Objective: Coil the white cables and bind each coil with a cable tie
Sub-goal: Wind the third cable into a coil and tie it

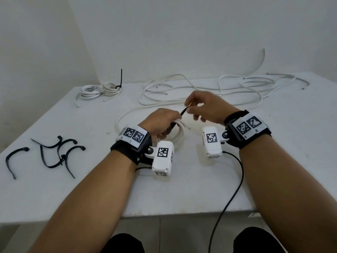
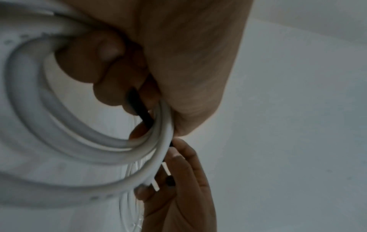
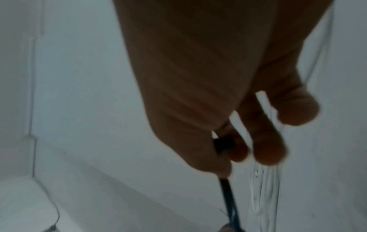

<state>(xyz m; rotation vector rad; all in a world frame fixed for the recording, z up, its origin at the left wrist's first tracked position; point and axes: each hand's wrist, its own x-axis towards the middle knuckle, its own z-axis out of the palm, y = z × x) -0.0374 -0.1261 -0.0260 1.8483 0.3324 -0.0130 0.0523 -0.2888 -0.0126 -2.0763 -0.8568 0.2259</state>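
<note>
My left hand (image 1: 162, 123) grips a coil of white cable (image 1: 177, 135) near the table's middle, with its fingers (image 2: 93, 66) curled through the loops (image 2: 59, 125). A black cable tie (image 1: 184, 110) runs up from the coil, and my right hand (image 1: 204, 106) pinches its upper end between thumb and forefinger. In the left wrist view the tie (image 2: 142, 113) passes inside the coil under my fingers. The right wrist view shows the tie's head (image 3: 224, 144) against my fingers, the strap (image 3: 228, 193) leading away below.
Several loose black cable ties (image 1: 54, 154) lie at the table's left. A bound white coil (image 1: 102, 89) with an upright tie tail sits at the back left. Tangled loose white cables (image 1: 209, 88) spread across the back. A black wire (image 1: 235, 181) trails off the front edge.
</note>
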